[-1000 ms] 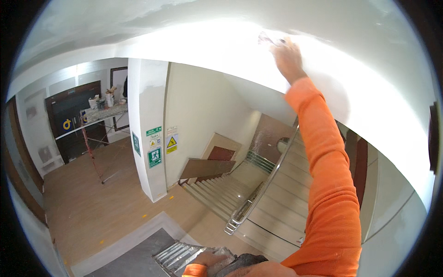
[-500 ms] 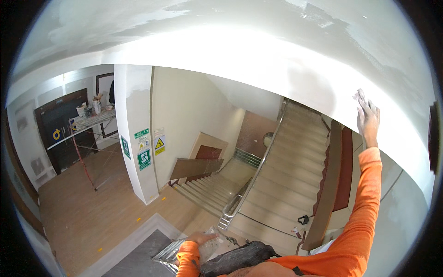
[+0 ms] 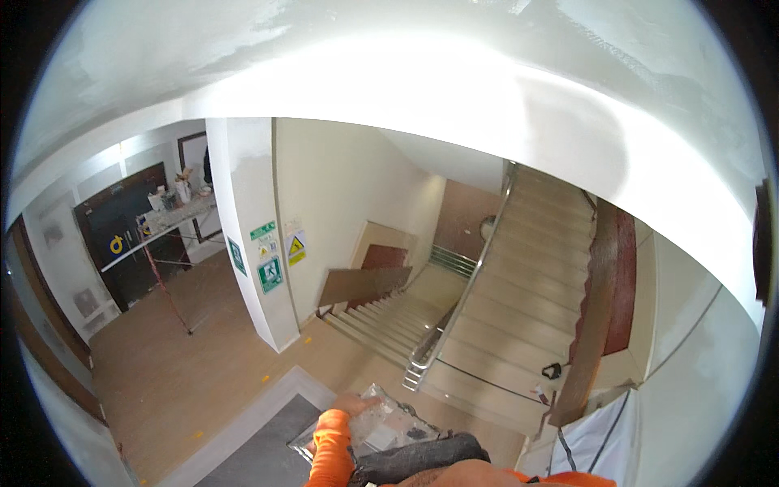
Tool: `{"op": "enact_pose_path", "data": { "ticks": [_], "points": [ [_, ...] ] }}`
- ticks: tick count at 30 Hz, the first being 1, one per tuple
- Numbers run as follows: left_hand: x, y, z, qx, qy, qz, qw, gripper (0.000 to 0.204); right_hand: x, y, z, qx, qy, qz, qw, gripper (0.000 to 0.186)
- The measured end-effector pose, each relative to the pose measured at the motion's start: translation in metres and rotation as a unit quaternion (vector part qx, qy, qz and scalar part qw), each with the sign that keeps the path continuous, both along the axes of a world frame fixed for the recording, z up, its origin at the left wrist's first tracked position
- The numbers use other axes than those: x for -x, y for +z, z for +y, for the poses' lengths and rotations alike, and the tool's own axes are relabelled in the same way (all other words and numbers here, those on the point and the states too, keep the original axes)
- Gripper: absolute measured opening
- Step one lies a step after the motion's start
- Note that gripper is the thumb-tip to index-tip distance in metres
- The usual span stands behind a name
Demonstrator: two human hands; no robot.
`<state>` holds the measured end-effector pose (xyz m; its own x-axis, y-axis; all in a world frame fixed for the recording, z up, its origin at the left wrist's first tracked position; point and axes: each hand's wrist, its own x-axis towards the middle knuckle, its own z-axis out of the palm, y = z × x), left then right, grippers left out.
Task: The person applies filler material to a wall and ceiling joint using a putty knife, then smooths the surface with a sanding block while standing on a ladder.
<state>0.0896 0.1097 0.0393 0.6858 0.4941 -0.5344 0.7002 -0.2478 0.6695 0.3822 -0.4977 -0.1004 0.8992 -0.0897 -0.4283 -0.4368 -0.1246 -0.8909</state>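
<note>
My left hand point(image 3: 350, 404) grips the edge of a plaster-spattered metal ladder top point(image 3: 398, 420) at the bottom centre, with the orange sleeve point(image 3: 329, 446) behind it. A black padded item point(image 3: 418, 458) lies across the lower edge, beside the ladder top. My right hand is out of view; only some orange fabric point(image 3: 560, 479) shows at the lower right. Above, a curved white bulkhead point(image 3: 438, 89) with patchy plaster spans the picture, a soft shadow on its right part.
Below are descending stairs point(image 3: 519, 268) with a steel handrail point(image 3: 466, 292), a column with safety signs point(image 3: 251, 308), leaning boards point(image 3: 365, 284) and a scaffold point(image 3: 174, 215) holding buckets. A white sheet point(image 3: 588, 438) lies at the lower right. A grey mat point(image 3: 260, 446) covers part of the floor.
My right hand, earlier raised at the white bulkhead with a small pale item, moved rightward and down, then left the view. My left hand remains at the ladder top.
</note>
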Motion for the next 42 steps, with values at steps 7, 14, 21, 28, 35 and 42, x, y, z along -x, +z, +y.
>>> {"op": "enact_pose_path", "data": {
  "ticks": [7,14,21,28,35,42],
  "points": [
    [-0.003,-0.031,-0.038,-0.274,0.054,0.058,0.958,0.1,0.03,-0.07,0.057,-0.087,0.023,0.075,0.993,0.01],
    [-0.001,-0.046,-0.051,-0.34,0.12,0.025,0.933,0.084,-0.052,0.103,0.296,-0.243,0.245,-0.062,0.936,0.041],
    [-0.001,-0.025,-0.059,-0.326,0.159,0.046,0.931,0.079,-0.011,0.28,0.492,-0.544,0.43,-0.019,0.721,0.049],
    [-0.005,-0.009,-0.059,-0.307,0.186,0.06,0.932,0.078,0.013,0.34,0.563,-0.591,0.493,0.035,0.637,0.049],
    [-0.005,-0.027,-0.057,-0.332,0.241,0.048,0.911,0.07,0.012,0.3,0.591,-0.497,0.543,0.018,0.677,0.048],
    [-0.014,-0.033,-0.054,-0.414,0.331,-0.067,0.845,0.035,-0.02,0.1,0.595,-0.272,0.586,-0.049,0.762,0.048]
  ]
}}
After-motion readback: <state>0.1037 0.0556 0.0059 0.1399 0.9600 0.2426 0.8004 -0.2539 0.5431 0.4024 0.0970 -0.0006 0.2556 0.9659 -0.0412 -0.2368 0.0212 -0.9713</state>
